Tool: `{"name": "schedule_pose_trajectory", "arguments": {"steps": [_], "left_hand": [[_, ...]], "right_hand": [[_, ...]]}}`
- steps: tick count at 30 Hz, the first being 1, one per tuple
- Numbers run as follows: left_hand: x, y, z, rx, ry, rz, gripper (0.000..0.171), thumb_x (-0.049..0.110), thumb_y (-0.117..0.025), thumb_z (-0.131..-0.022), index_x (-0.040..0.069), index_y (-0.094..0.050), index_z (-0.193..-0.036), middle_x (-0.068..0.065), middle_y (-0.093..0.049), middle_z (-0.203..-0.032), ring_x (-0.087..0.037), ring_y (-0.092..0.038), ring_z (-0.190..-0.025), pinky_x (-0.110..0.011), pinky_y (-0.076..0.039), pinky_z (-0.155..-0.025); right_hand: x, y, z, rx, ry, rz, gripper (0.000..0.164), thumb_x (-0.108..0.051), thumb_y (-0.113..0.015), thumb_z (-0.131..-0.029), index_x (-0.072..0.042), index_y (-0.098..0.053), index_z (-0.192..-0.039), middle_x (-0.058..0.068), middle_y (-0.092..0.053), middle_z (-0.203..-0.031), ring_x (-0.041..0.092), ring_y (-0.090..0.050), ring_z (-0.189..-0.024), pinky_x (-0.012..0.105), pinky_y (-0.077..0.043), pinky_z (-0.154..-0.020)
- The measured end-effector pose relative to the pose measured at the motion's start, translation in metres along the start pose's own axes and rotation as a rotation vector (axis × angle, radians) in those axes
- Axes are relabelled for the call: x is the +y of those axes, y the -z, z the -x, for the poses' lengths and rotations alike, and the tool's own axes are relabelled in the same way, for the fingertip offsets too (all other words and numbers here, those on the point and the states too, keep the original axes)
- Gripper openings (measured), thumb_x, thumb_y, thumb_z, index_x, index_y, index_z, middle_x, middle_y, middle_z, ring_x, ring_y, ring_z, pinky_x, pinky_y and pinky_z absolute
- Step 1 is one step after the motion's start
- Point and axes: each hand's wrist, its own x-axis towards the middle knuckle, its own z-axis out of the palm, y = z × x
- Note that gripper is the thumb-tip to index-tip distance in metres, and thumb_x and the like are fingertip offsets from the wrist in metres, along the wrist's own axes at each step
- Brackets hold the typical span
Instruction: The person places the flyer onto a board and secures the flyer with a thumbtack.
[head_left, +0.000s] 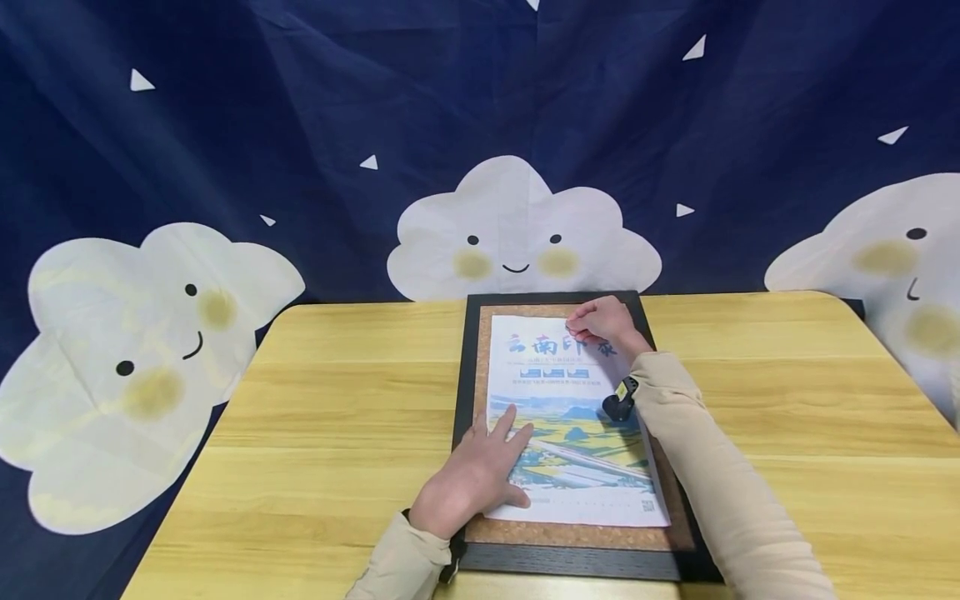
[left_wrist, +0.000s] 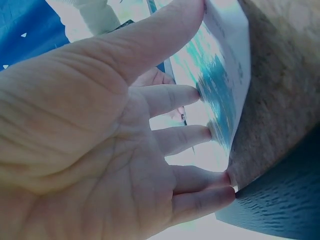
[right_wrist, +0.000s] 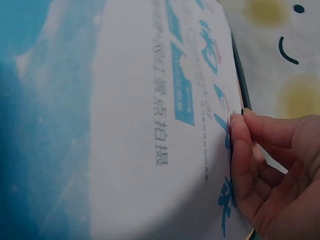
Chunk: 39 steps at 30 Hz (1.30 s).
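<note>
A paper poster (head_left: 570,467) with blue lettering and a landscape print lies on a cork board (head_left: 570,535) in a black frame (head_left: 570,561). My left hand (head_left: 480,471) rests across the poster's left edge, fingers spread and nearly straight; its fingertips touch the sheet in the left wrist view. Near the middle of the poster's top edge, my right hand (head_left: 603,321) pinches with thumb and index finger. Between those fingertips (right_wrist: 239,122) sits a small pin-like thing, mostly hidden; I cannot tell its exact kind.
The framed board lies on a light wooden table (head_left: 345,433), its far end near the table's back edge. Behind hangs a dark blue curtain (head_left: 330,100) printed with smiling clouds. A black wrist camera (head_left: 619,404) on the right wrist hangs over the poster.
</note>
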Motion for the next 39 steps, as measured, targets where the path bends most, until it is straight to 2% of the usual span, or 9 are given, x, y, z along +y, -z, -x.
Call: {"name": "schedule_pose_trajectory", "arguments": {"steps": [17, 22, 24, 26, 29, 35, 37, 39], "left_hand": [[0.000, -0.001, 0.003, 0.007, -0.003, -0.014, 0.087, 0.039, -0.087, -0.084, 0.016, -0.047, -0.157, -0.012, -0.029, -0.168, -0.049, -0.026, -0.151, -0.054, -0.038, -0.116], [0.000, 0.000, 0.002, 0.011, -0.008, -0.012, 0.087, 0.039, -0.087, -0.083, 0.015, -0.048, -0.157, -0.013, -0.030, -0.168, -0.050, -0.026, -0.150, -0.055, -0.038, -0.115], [0.000, 0.000, 0.002, 0.014, -0.011, -0.010, 0.087, 0.038, -0.088, -0.083, 0.015, -0.048, -0.157, -0.013, -0.030, -0.167, -0.050, -0.027, -0.150, -0.055, -0.039, -0.114], [-0.001, 0.000, 0.001, 0.014, -0.014, -0.015, 0.087, 0.039, -0.088, -0.083, 0.015, -0.048, -0.156, -0.013, -0.031, -0.167, -0.050, -0.027, -0.150, -0.056, -0.041, -0.113], [0.000, 0.000, 0.001, 0.009, -0.016, -0.018, 0.086, 0.039, -0.087, -0.084, 0.015, -0.049, -0.156, -0.013, -0.031, -0.167, -0.050, -0.029, -0.149, -0.056, -0.043, -0.111], [-0.005, 0.002, 0.002, 0.011, -0.002, 0.050, 0.078, 0.037, -0.083, -0.089, 0.013, -0.050, -0.155, -0.015, -0.033, -0.166, -0.048, -0.031, -0.149, -0.058, -0.041, -0.112], [-0.009, 0.005, 0.002, 0.036, -0.001, 0.090, 0.075, 0.038, -0.078, -0.093, 0.011, -0.048, -0.156, -0.017, -0.032, -0.166, -0.048, -0.029, -0.150, -0.059, -0.037, -0.114], [-0.015, 0.009, 0.000, 0.102, -0.013, 0.107, 0.072, 0.038, -0.072, -0.098, 0.010, -0.044, -0.158, -0.021, -0.030, -0.166, -0.048, -0.027, -0.150, -0.059, -0.034, -0.116]], "right_hand": [[-0.002, 0.000, 0.004, 0.023, 0.043, 0.192, 0.015, -0.010, -0.075, -0.095, 0.001, -0.068, -0.089, 0.002, -0.067, -0.066, 0.007, -0.060, -0.056, 0.018, -0.049, -0.053], [-0.003, -0.002, 0.004, 0.040, 0.087, 0.290, 0.014, -0.008, -0.074, -0.094, -0.001, -0.067, -0.084, 0.002, -0.065, -0.065, 0.009, -0.058, -0.056, 0.020, -0.046, -0.052], [-0.003, -0.003, 0.005, 0.051, 0.106, 0.298, 0.014, -0.008, -0.073, -0.094, -0.001, -0.065, -0.083, 0.003, -0.064, -0.066, 0.010, -0.058, -0.056, 0.021, -0.046, -0.053], [-0.001, -0.003, 0.008, 0.055, 0.119, 0.267, 0.014, -0.008, -0.071, -0.095, 0.000, -0.065, -0.085, 0.004, -0.065, -0.068, 0.009, -0.058, -0.058, 0.020, -0.046, -0.053], [0.004, 0.000, 0.014, 0.050, 0.143, 0.162, 0.015, -0.010, -0.065, -0.101, 0.004, -0.067, -0.094, 0.008, -0.070, -0.076, 0.009, -0.062, -0.061, 0.019, -0.050, -0.056], [0.008, 0.021, 0.040, 0.056, 0.147, -0.083, 0.036, -0.021, -0.054, -0.109, 0.013, -0.063, -0.114, 0.016, -0.072, -0.091, 0.011, -0.067, -0.072, 0.021, -0.057, -0.067], [0.007, 0.031, 0.053, 0.093, 0.171, -0.110, 0.042, -0.026, -0.053, -0.110, 0.014, -0.062, -0.117, 0.020, -0.071, -0.096, 0.014, -0.068, -0.076, 0.021, -0.058, -0.070], [0.009, 0.039, 0.067, 0.139, 0.214, -0.089, 0.046, -0.031, -0.051, -0.110, 0.013, -0.062, -0.118, 0.023, -0.071, -0.100, 0.020, -0.071, -0.082, 0.024, -0.059, -0.073]]}}
